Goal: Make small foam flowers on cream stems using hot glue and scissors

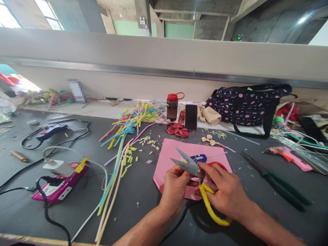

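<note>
My right hand [228,191] is closed around a pair of scissors [191,166] with one yellow and one red handle. The scissors' blades are apart and point up and to the left. Just below the blades, my left hand [173,188] is closed in a pinch, its fingertips close to the metal. What it pinches is hidden. Both hands are above a pink sheet [169,155] on the dark table. Behind the blades, a blue tool [200,158] resembling a glue gun lies on the sheet, partly covered.
Left of the sheet are long fuzzy stems [119,177] and cut bits [130,159], then a magenta power strip [74,182]. Green-handled shears [279,184] and a pink glue gun [290,157] lie right. A bottle [172,108], phone [191,117] and dark patterned bag [246,106] stand behind.
</note>
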`<state>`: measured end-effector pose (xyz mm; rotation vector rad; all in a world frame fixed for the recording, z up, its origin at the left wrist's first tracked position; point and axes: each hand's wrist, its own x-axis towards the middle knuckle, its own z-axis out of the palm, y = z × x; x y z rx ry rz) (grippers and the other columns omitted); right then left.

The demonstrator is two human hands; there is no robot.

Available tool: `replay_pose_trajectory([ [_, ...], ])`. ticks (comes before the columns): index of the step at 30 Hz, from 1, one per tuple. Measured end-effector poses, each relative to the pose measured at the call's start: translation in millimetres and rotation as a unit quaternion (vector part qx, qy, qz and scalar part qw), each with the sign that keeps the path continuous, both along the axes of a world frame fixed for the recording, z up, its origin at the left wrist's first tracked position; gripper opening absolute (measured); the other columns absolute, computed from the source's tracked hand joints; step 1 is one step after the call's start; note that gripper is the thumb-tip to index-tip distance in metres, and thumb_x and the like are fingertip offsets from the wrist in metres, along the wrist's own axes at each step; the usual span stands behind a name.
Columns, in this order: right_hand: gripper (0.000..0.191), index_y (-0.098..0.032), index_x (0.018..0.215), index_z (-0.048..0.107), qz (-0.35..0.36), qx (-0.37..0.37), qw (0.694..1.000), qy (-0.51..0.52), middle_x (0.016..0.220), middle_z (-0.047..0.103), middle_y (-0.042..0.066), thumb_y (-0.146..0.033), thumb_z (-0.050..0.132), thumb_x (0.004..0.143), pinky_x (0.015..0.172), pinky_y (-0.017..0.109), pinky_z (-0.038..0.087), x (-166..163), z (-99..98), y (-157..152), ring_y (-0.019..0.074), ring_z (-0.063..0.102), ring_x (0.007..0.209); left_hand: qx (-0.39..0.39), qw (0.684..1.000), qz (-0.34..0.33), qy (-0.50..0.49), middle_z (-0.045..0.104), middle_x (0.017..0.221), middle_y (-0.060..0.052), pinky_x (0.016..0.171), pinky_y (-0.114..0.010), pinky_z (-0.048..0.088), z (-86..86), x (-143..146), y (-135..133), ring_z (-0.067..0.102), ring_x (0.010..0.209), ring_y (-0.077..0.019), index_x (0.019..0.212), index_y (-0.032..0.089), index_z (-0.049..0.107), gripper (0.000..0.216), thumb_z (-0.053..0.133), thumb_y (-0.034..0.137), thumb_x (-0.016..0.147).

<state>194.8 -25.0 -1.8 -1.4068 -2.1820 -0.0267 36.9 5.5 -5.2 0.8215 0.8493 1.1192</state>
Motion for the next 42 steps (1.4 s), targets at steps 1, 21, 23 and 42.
replay_pose_trajectory([
  [1, 0.056, -0.019, 0.126, 0.044, 0.001, 0.001, 1.000, 0.001, 0.098, 0.060, 0.009, -0.029, 0.063, 0.074, 0.067, 0.035, 0.050, 0.1, -0.2, -0.1, 0.0234, 0.059, 0.087, 0.001, 1.000, 0.000, 0.001, 0.072, 0.075, -0.007, 0.046, -0.020, 0.048, 0.1, -0.1, -0.1, 0.060, 0.048, -0.0105, 0.080, 0.012, 0.070, 0.018, 0.069, 0.028, 0.070],
  [21, 0.052, -0.016, 0.127, 0.045, 0.004, 0.008, 1.000, -0.011, 0.097, 0.062, 0.010, -0.025, 0.056, 0.077, 0.067, 0.034, 0.052, 1.2, -3.0, 0.7, 0.0226, 0.062, 0.085, 0.010, 0.999, 0.011, 0.030, 0.072, 0.072, -0.005, 0.051, -0.022, 0.050, 3.5, -1.2, 1.2, 0.059, 0.048, -0.0107, 0.085, 0.015, 0.072, 0.024, 0.071, 0.031, 0.067],
  [23, 0.052, -0.016, 0.127, 0.045, 0.003, 0.007, 1.000, -0.011, 0.097, 0.062, 0.010, -0.024, 0.056, 0.077, 0.067, 0.035, 0.052, 1.1, -3.4, 0.5, 0.0227, 0.062, 0.085, 0.011, 1.000, 0.009, 0.027, 0.072, 0.073, -0.005, 0.052, -0.022, 0.050, 3.5, -1.2, 1.5, 0.059, 0.048, -0.0107, 0.085, 0.015, 0.072, 0.024, 0.072, 0.031, 0.066],
  [42, 0.052, -0.016, 0.128, 0.042, 0.009, 0.010, 1.000, -0.023, 0.102, 0.062, 0.011, -0.023, 0.055, 0.078, 0.071, 0.037, 0.053, 4.7, -6.6, 0.2, 0.0232, 0.061, 0.086, 0.023, 0.999, 0.006, 0.036, 0.072, 0.075, -0.008, 0.051, -0.022, 0.051, 6.9, -1.9, 3.8, 0.065, 0.062, -0.0168, 0.082, 0.013, 0.071, 0.025, 0.069, 0.033, 0.068],
])
